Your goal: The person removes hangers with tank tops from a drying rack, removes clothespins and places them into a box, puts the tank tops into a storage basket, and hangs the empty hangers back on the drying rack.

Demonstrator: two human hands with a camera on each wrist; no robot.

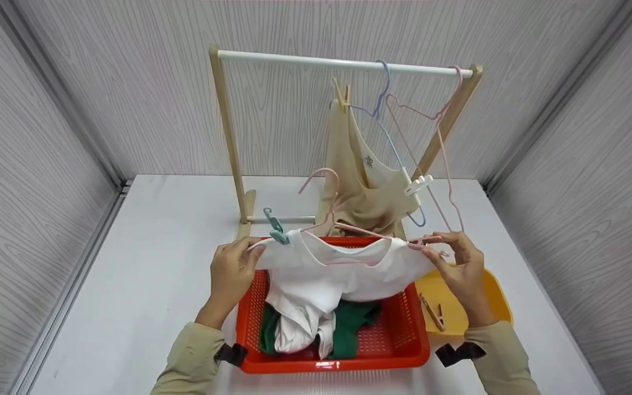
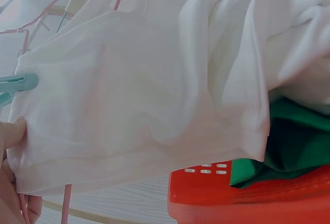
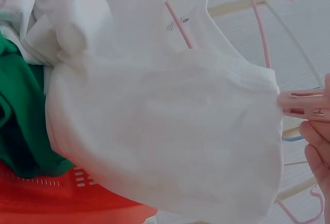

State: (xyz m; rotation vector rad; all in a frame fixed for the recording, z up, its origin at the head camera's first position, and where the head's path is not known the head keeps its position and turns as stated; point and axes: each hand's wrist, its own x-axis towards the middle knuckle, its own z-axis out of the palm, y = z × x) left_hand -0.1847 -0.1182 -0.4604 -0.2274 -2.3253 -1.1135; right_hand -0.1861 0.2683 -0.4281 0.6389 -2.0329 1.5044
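Note:
A white shirt [image 1: 316, 269] hangs on a pink hanger [image 1: 337, 189] held up over the red basket. My left hand [image 1: 233, 269] pinches the shirt's left sleeve edge between thumb and fingers, close to a teal clothespin [image 1: 278, 233] clipped at that shoulder. At the other shoulder, my right hand [image 1: 461, 266] pinches a pink clothespin [image 3: 304, 104] by its handles, its tip right at the shirt's edge. Inside the neckline, the right wrist view shows part of the hanger and a small printed mark.
A red basket [image 1: 332, 365] holds green cloth [image 1: 351, 323]. Beside it, a yellow bowl [image 1: 450, 296] contains wooden clothespins [image 1: 434, 312]. Behind stands a rack with a white bar [image 1: 299, 59], carrying a beige garment [image 1: 343, 159] pegged on a blue hanger [image 1: 384, 90] and another pink hanger [image 1: 442, 131].

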